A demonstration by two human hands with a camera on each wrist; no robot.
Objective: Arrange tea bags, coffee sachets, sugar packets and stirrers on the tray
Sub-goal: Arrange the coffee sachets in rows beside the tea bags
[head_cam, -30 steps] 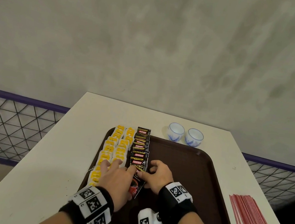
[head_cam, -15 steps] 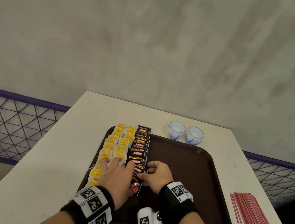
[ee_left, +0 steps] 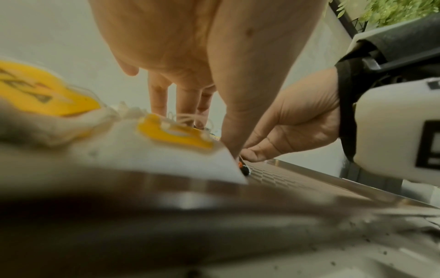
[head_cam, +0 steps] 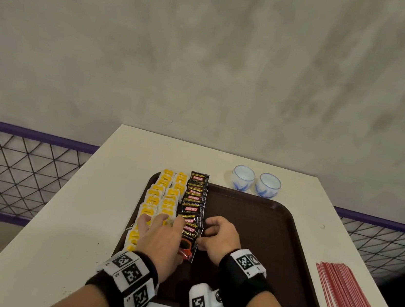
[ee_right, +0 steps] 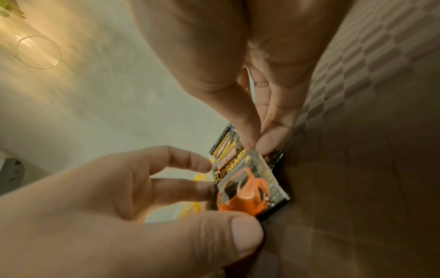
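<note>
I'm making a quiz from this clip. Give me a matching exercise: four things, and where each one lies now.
Things:
1. tea bags
2. coffee sachets
3. stirrers
4. cups

Places:
A. table, right of the tray
B. table, beyond the tray's far edge
C. tray, leftmost rows
D. tray, row right of the yellow ones

Pairs: 1-C, 2-D, 3-A, 4-B
</note>
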